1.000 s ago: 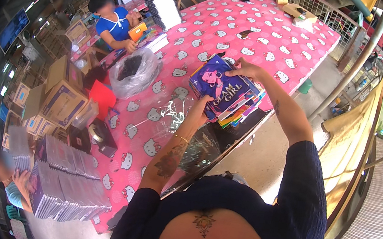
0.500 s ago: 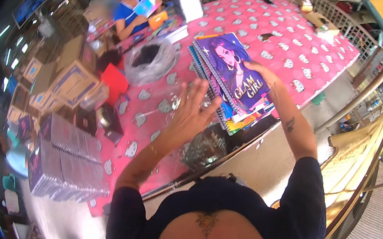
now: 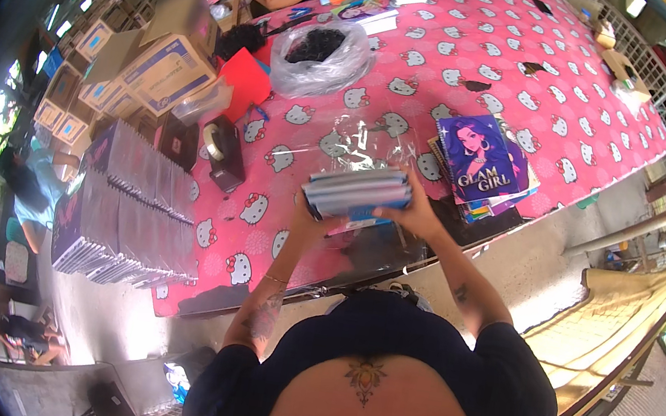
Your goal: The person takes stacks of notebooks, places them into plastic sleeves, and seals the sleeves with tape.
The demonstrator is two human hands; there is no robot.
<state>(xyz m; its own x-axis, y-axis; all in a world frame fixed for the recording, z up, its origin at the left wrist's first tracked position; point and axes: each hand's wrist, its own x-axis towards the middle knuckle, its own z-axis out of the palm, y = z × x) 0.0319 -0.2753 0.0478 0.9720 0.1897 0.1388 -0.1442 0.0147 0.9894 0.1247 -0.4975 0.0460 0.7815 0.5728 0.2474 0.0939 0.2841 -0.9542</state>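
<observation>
Books (image 3: 357, 192) sit in a small stack, gripped by both hands: left hand (image 3: 307, 220) underneath, right hand (image 3: 411, 213) on the right end, above the pink table (image 3: 542, 76).

i count two hands, my left hand (image 3: 307, 220) and right hand (image 3: 412, 211), on one stack of booklets (image 3: 355, 192). i see one purple-covered book pile (image 3: 482, 163), one tape dispenser (image 3: 221, 150), one clear bag of dark items (image 3: 319, 55), one big block of stacked notebooks (image 3: 126, 207), and several cardboard boxes (image 3: 160, 66).

Book pile (image 3: 482, 163) lies right of held stack (image 3: 355, 192) on table (image 3: 494, 51).
</observation>
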